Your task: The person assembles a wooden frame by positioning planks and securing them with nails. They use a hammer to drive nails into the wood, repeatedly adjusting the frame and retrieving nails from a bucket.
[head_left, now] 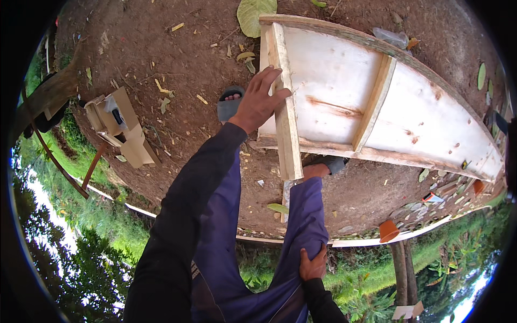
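Note:
A long panel of pale boards (328, 70) with wooden edge strips lies on the ground in front of me, narrowing toward the right. A loose-looking wooden batten (285, 113) crosses its wide left end and sticks out toward me. My left hand (258, 102) grips this batten near its middle, thumb on the top face and fingers along the left side. My right hand (314, 264) rests on my right leg near the knee, its thumb apart from the fingers, with no tool visible in it. A second crosspiece (374, 102) spans the panel's middle.
An opened cardboard box (126, 129) with items inside sits at left. An orange-and-white handled tool (432, 197) and a terracotta-coloured pot (388, 231) are at right. A small yellow-and-black thing (465, 164) lies on the panel's narrow end. My sandalled feet flank the batten.

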A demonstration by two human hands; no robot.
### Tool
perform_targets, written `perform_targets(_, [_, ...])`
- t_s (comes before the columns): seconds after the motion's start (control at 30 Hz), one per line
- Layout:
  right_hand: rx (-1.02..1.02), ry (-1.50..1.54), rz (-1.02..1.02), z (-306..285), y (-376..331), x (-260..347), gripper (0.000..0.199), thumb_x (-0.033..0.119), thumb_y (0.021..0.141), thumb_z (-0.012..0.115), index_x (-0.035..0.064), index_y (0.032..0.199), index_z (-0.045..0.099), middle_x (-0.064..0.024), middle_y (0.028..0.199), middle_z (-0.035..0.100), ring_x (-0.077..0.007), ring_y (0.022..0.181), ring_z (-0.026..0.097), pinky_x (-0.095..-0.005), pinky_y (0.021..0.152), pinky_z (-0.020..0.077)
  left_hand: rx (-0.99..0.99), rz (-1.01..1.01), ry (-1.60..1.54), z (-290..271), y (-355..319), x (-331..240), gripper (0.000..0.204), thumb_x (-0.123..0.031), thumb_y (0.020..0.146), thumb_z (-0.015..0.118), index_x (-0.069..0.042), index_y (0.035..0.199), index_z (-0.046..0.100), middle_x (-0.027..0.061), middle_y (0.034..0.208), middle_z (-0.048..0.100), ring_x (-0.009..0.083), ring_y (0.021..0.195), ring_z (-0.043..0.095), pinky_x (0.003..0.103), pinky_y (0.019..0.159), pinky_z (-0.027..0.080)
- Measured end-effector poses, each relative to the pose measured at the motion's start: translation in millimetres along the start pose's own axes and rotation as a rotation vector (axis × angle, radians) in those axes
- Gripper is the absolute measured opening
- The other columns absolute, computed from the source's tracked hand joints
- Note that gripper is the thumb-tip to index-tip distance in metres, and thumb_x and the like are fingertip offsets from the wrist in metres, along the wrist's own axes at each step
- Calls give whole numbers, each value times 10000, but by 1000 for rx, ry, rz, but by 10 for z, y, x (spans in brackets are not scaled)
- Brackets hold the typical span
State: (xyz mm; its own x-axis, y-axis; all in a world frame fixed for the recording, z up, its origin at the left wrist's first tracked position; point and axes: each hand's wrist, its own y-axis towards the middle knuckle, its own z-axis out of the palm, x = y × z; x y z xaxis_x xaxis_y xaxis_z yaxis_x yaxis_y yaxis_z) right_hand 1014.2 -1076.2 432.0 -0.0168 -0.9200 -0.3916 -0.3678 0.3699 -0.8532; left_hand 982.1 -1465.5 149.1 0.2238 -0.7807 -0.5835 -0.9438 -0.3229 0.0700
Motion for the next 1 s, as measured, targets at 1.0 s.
perform_targets(1.0, [-21,32,-36,85,-29,-17,873,505,824,684,54,1467,302,-318,1267,498,-501,1123,545,-535,952,437,-37,-1034,-379,1033,-335,-216,810,-38,702,747,57,1342,261,321,1284,406,474,1158,501,469,965,458])
